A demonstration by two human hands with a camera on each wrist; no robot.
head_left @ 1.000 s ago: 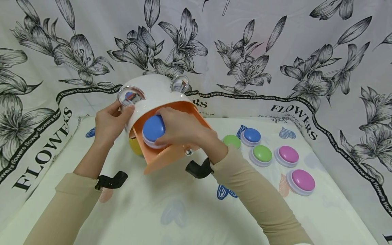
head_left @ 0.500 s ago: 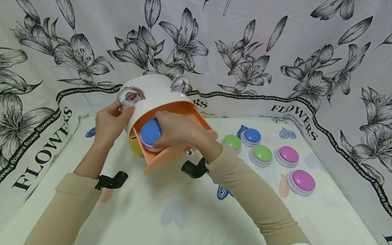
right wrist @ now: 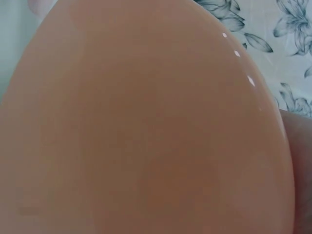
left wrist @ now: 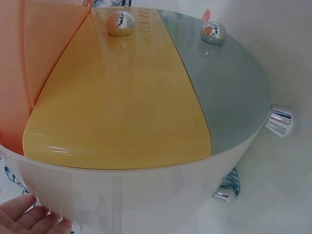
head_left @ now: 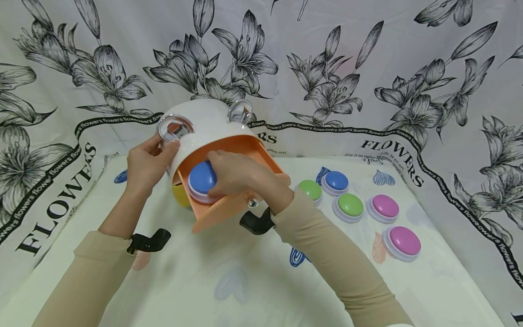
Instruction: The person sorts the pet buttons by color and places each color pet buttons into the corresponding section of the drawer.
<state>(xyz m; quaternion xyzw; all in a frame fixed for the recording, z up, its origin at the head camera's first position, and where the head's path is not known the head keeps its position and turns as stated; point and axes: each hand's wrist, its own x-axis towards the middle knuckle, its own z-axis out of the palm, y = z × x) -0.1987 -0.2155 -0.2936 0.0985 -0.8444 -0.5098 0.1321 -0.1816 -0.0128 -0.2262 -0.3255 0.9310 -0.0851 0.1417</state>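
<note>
Head view: I see the right grip (head_left: 237,172) pinching the blue button (head_left: 203,177) inside the open orange drawer (head_left: 222,208), while the left grip (head_left: 148,162) holds the white casing (head_left: 204,116) at its side, beside a chrome disc (head_left: 175,129). Left wrist: I make out fingers (left wrist: 33,216) against that casing, near the yellow drawer (left wrist: 117,107), with a grey-green drawer (left wrist: 231,92) next to it. Right wrist: a smooth orange panel (right wrist: 156,117) fills most of my picture, the button hidden
</note>
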